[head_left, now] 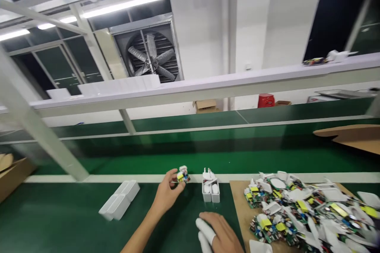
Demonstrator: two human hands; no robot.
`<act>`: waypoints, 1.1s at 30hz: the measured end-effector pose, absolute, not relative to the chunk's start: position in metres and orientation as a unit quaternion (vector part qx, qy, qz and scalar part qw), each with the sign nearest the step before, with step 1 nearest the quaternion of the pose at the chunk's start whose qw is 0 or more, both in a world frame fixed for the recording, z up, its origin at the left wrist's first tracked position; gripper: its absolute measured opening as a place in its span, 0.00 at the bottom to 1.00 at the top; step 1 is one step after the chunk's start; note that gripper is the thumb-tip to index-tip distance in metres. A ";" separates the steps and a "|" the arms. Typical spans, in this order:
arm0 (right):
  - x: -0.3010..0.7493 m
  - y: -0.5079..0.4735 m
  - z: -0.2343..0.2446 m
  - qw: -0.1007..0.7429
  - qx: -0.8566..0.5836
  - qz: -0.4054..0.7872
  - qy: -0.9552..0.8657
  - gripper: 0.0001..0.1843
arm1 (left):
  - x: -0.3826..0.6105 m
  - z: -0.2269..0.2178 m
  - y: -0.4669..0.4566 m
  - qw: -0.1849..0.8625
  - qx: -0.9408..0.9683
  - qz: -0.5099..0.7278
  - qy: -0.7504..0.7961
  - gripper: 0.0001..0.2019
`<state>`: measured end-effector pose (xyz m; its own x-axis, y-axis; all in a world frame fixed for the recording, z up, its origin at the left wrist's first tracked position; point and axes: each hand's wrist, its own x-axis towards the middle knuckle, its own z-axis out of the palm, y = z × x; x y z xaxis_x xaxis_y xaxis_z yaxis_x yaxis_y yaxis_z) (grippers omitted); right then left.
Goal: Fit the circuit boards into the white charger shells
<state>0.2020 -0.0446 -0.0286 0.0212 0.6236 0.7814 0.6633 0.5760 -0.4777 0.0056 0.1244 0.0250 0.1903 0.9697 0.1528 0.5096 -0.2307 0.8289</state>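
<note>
Above the green work surface, my left hand (pixel 168 192) is closed, pinching a small circuit board (pixel 183 174) with a yellow-wrapped part between thumb and fingers. My right hand (pixel 221 234), with white covers on two fingers, is low in the picture. Its fingers are loosely stretched and no object shows in them. Just beyond it stands a pair of small white open boxes (pixel 211 195) with white plug pieces (pixel 209 176) sticking out of the top. More white boxes (pixel 120 201), joined in a block, lie left of my left forearm.
To the right, a brown board (pixel 237 201) bears a big heap of circuit boards and white casings (pixel 303 209). A cardboard box (pixel 14 174) is at far left, and brown cardboard (pixel 353 136) lies at right on the green belt (pixel 208 158). A slanted pale post (pixel 44 138) rises at left.
</note>
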 end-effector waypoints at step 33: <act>0.240 -0.059 -0.017 0.290 -0.575 0.138 -0.753 0.38 | -0.011 0.038 0.038 0.357 0.809 0.223 0.411 0.19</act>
<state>0.2403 -0.0589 -0.0173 -0.1714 0.9452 0.2778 0.7845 0.3015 -0.5419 -0.0111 0.0378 0.0377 0.5634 0.8234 0.0671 0.5055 -0.4079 0.7603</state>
